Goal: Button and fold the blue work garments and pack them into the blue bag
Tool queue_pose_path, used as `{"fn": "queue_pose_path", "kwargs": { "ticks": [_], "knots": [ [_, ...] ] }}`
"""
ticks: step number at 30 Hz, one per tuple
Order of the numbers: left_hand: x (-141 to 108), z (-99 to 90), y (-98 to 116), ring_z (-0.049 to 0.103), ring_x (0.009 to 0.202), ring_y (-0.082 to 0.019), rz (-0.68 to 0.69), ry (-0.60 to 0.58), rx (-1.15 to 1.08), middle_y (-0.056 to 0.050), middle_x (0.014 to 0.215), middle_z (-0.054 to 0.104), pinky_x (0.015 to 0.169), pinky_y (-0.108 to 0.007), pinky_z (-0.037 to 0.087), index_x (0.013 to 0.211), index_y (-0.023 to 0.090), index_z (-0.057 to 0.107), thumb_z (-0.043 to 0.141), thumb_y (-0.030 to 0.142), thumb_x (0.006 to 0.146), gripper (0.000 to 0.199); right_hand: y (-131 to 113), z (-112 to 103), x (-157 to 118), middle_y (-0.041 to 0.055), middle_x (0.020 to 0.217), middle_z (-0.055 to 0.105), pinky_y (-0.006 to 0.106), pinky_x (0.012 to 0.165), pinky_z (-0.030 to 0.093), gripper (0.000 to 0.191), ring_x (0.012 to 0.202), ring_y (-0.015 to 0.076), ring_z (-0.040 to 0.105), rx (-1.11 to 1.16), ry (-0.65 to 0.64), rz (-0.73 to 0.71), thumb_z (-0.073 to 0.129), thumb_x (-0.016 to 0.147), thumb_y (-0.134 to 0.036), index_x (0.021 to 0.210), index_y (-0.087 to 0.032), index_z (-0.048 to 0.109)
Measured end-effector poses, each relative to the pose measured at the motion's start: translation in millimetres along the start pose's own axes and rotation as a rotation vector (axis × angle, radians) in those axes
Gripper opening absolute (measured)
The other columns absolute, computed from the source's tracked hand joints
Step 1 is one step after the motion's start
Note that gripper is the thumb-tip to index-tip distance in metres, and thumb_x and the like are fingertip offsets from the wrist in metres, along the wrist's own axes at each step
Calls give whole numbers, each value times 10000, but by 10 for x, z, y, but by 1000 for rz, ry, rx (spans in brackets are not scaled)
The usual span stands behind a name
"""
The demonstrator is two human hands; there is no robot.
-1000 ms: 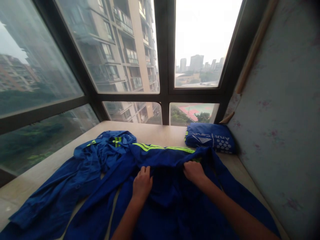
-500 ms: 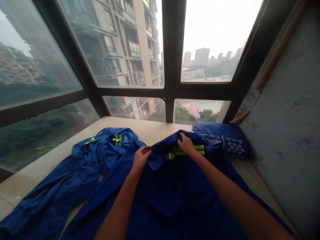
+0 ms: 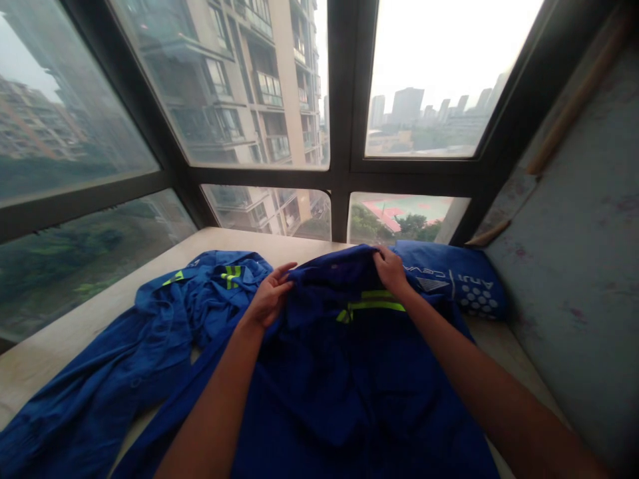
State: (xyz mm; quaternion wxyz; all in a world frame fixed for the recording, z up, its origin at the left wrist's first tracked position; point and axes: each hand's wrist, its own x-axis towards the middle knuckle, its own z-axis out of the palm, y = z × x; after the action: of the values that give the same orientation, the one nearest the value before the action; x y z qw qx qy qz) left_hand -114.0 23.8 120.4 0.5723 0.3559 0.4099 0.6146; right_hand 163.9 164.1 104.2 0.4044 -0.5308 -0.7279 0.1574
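Note:
A dark blue work jacket (image 3: 319, 392) with yellow-green reflective strips lies spread in front of me, its collar (image 3: 332, 269) raised at the far end. My right hand (image 3: 391, 271) is closed on the collar's right end, thumb and fingers pinching the cloth. At the collar's left end is my left hand (image 3: 270, 294), fingers stretched and apart, fingertips against the edge of the cloth. Whether its hidden fingers touch the underside I cannot tell. Left of the jacket lies a second blue garment (image 3: 164, 332), crumpled, also with yellow-green strips.
A folded blue bundle with white lettering (image 3: 449, 273) sits at the back right, by the patterned wall (image 3: 574, 286). Everything lies on a pale ledge (image 3: 200, 241) bordered by dark-framed windows (image 3: 339, 133). Buildings and trees show outside.
The collar has been lifted and opened out. My right hand has moved slightly right and up with its edge. My left hand has shifted left and its fingers have spread from a pinch.

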Motion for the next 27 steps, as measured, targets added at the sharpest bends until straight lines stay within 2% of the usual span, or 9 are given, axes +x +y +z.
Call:
{"fn": "queue_pose_path", "kwargs": {
  "ticks": [3, 6, 10, 14, 18, 20, 23, 25, 27],
  "knots": [
    [2, 6, 128, 705, 746, -129, 5, 53, 81, -23, 917, 758, 689, -211, 566, 1175, 165, 633, 721, 58, 640, 552, -22, -344, 68, 52, 806, 710, 272, 688, 421, 375, 793, 213, 609, -28, -105, -54, 396, 915, -391, 834, -186, 700],
    [55, 84, 242, 696, 712, -133, 57, 100, 170, -12, 885, 749, 650, -224, 561, 1117, 162, 644, 679, 64, 627, 501, -36, -634, 63, 34, 708, 667, 264, 654, 389, 378, 725, 195, 570, -43, -237, -121, 420, 895, -425, 736, -192, 672],
    [238, 269, 316, 700, 781, -145, 222, 107, 403, -49, 995, 739, 700, -254, 565, 1177, 162, 611, 626, 159, 719, 458, 9, -805, -12, 8, 630, 597, 269, 631, 378, 387, 662, 179, 526, 48, -290, -60, 453, 859, -477, 642, -199, 611],
    [511, 424, 130, 688, 960, -191, 371, 203, 782, -100, 1117, 706, 853, -337, 556, 1256, 146, 552, 493, 248, 857, 416, 103, -720, -98, -8, 603, 564, 264, 594, 395, 390, 644, 172, 531, 167, -237, 97, 490, 826, -522, 620, -202, 578],
    [636, 464, -243, 608, 1139, -304, 350, 231, 1014, -155, 1154, 678, 1026, -475, 451, 1132, 124, 626, 654, 188, 732, 407, 219, -520, -172, -11, 593, 602, 257, 524, 440, 280, 559, 162, 564, 216, -267, 186, 547, 804, -435, 834, -180, 658],
    [594, 457, -403, 515, 1254, -351, 362, 247, 1128, -187, 1257, 621, 1091, -529, 367, 1165, 118, 619, 673, 144, 695, 474, 274, -421, -198, 24, 709, 679, 257, 547, 483, 286, 605, 165, 621, 241, -271, 209, 590, 773, -351, 979, -163, 655],
    [451, 443, -550, 430, 1329, -342, 406, 234, 1264, -183, 1357, 544, 1130, -526, 308, 1217, 142, 608, 602, 166, 781, 436, 335, -289, -211, 87, 1005, 723, 263, 660, 538, 415, 793, 169, 688, 280, -249, 202, 580, 784, -291, 1180, -165, 585],
    [361, 424, -594, 452, 1310, -309, 423, 171, 1328, -131, 1342, 564, 1131, -484, 321, 1185, 199, 637, 581, 199, 816, 373, 360, -218, -193, 95, 1097, 710, 279, 714, 549, 457, 851, 171, 694, 284, -231, 183, 563, 784, -247, 1235, -174, 555],
    [319, 376, -610, 463, 1295, -311, 430, 138, 1403, -111, 1343, 567, 1116, -476, 343, 1165, 227, 655, 598, 251, 824, 347, 372, -167, -158, 95, 1106, 708, 304, 764, 546, 450, 865, 181, 690, 259, -210, 166, 571, 747, -190, 1197, -175, 586]
  ]
}}
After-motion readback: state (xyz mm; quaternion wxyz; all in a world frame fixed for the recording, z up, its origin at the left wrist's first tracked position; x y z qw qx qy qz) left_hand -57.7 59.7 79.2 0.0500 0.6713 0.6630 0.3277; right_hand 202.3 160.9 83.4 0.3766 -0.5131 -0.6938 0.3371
